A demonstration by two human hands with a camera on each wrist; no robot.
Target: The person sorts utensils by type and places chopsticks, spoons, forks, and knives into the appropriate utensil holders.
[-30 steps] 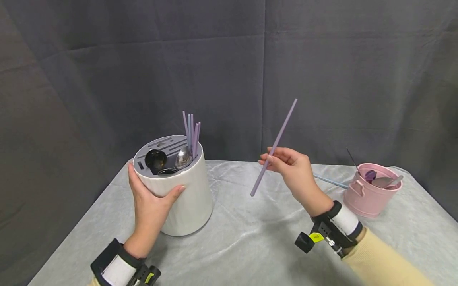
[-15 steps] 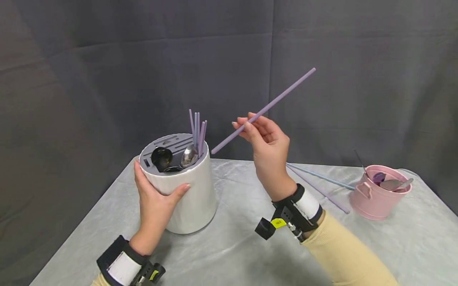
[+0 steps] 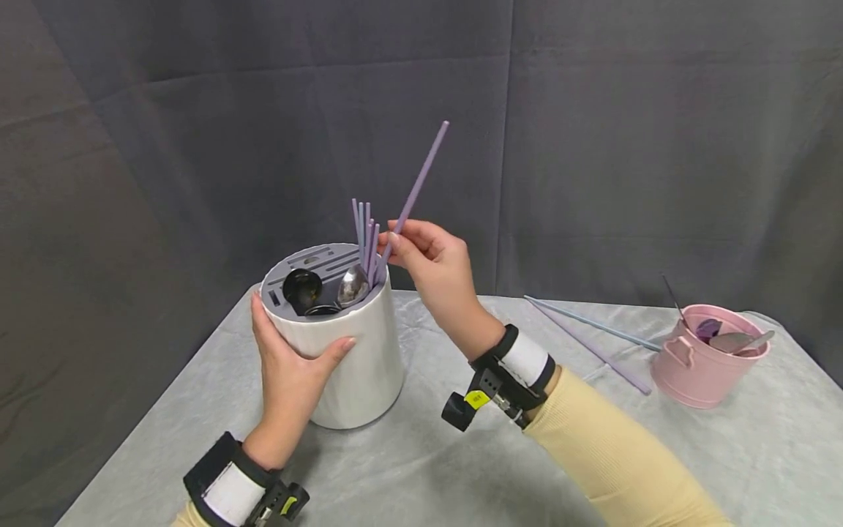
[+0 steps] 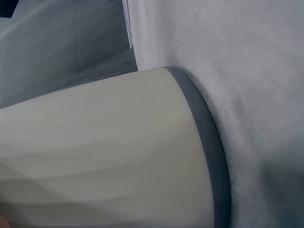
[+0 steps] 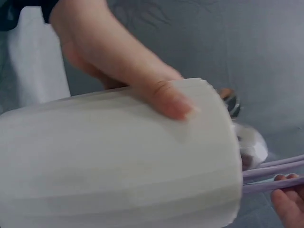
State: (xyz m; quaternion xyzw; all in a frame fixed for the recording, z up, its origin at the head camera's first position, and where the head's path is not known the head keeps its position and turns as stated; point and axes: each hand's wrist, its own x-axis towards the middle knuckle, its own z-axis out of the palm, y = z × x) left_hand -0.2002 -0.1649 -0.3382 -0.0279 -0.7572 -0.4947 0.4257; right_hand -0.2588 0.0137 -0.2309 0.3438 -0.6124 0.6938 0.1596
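My left hand grips the side of a white round utensil holder, its thumb across the front. The holder's grey slotted top bears a black ladle-like bowl, a silver spoon and several purple and blue chopsticks. Between thumb and fingers, my right hand pinches a tilted purple chopstick. That chopstick's lower end is at the right edge of the slotted top, beside the standing chopsticks; whether it is in a slot cannot be told. The right wrist view shows the left thumb pressing the holder.
A pink bucket with a few utensils stands at the right of the table. Left of it lie a blue chopstick and a purple chopstick. Behind the grey-covered table hangs a dark curtain.
My right hand has carried the purple chopstick leftward to the holder and turned it steeper, its lower end down at the slotted top. The left hand keeps its grip on the holder.
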